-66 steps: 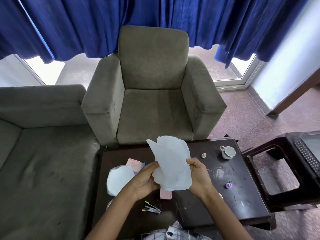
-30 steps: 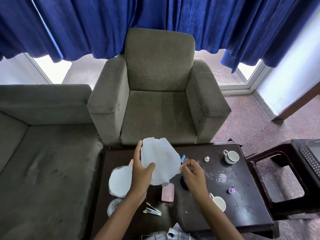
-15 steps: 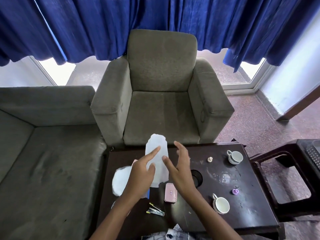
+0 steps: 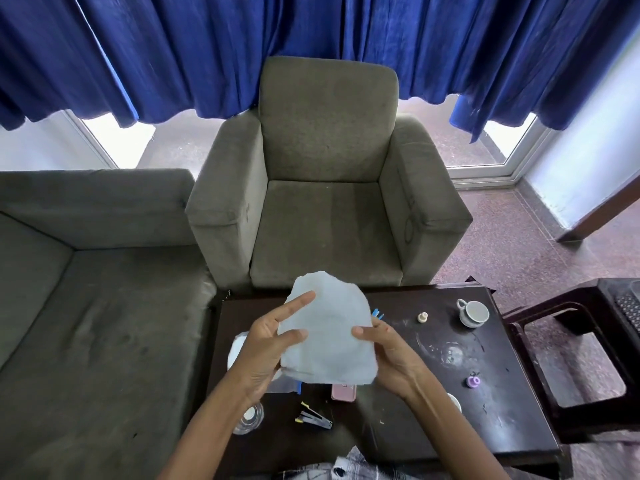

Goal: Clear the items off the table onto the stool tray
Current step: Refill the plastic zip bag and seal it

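Both hands hold a pale blue-white cloth (image 4: 329,334) up above the dark table (image 4: 502,424). My left hand (image 4: 268,344) grips its left edge with fingers spread over the front; my right hand (image 4: 384,351) pinches its right edge. On the table lie a white cup (image 4: 473,312), a small cream knob (image 4: 423,317), a purple cap (image 4: 473,381), a pink case (image 4: 343,392) partly hidden by the cloth, a stapler (image 4: 313,418), a glass dish (image 4: 248,418) and another white cloth (image 4: 236,351) behind my left hand. A second cup rim (image 4: 455,402) peeks beside my right forearm.
A dark stool (image 4: 571,351) stands right of the table, with a dark tray-like thing (image 4: 627,306) at the frame edge. A grey armchair (image 4: 325,188) is beyond the table and a grey sofa (image 4: 86,306) to the left. Blue curtains (image 4: 311,36) hang behind.
The cloth has gone from a narrow folded strip between my hands to a wider sheet held flat by both edges. My hands moved slightly apart and toward me.
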Action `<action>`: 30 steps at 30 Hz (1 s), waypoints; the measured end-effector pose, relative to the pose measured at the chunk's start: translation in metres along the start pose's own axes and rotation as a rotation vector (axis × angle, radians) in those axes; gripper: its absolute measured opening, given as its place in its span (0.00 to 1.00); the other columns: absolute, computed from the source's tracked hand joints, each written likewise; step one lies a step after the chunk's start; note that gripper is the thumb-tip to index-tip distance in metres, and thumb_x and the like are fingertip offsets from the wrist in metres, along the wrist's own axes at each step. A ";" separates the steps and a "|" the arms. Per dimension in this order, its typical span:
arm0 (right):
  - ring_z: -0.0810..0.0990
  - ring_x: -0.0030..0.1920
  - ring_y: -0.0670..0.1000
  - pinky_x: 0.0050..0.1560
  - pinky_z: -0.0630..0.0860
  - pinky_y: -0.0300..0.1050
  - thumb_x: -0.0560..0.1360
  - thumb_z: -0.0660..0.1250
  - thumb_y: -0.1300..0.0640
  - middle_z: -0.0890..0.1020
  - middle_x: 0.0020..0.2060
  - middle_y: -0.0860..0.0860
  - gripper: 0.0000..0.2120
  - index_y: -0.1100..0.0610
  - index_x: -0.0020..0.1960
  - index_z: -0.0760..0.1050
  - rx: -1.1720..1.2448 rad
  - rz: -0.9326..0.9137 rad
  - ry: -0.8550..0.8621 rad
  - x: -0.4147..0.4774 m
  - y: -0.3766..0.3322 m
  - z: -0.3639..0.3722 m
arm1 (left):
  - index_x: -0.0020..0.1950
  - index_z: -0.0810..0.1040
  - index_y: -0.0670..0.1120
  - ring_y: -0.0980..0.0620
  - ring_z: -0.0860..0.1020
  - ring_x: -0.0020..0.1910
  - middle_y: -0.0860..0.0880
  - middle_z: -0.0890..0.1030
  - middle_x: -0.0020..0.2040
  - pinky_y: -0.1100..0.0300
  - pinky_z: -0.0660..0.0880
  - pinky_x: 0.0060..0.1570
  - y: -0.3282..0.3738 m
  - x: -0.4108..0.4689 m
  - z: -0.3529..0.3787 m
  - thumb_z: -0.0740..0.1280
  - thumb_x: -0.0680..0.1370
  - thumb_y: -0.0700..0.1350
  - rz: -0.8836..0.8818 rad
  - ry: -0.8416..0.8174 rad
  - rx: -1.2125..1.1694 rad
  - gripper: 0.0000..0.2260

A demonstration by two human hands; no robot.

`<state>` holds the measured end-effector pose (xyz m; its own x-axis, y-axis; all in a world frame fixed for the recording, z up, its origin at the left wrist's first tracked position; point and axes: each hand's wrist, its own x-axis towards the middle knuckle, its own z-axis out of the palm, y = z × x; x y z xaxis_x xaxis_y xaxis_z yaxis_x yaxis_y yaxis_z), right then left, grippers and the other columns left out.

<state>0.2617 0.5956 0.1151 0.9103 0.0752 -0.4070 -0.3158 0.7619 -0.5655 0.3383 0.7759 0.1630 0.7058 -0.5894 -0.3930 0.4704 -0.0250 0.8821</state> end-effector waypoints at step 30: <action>0.81 0.46 0.52 0.40 0.75 0.43 0.72 0.58 0.50 0.84 0.49 0.56 0.17 0.56 0.55 0.78 -0.485 -0.100 0.468 -0.023 0.013 -0.004 | 0.42 0.73 0.47 0.55 0.74 0.34 0.50 0.78 0.39 0.66 0.71 0.30 -0.053 0.024 -0.023 0.70 0.71 0.33 -0.212 0.009 0.299 0.10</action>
<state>0.2359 0.6011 0.1148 0.7645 -0.3499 -0.5414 -0.4195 0.3676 -0.8300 0.3428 0.7821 0.1010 0.6142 -0.5390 -0.5765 0.4317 -0.3820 0.8171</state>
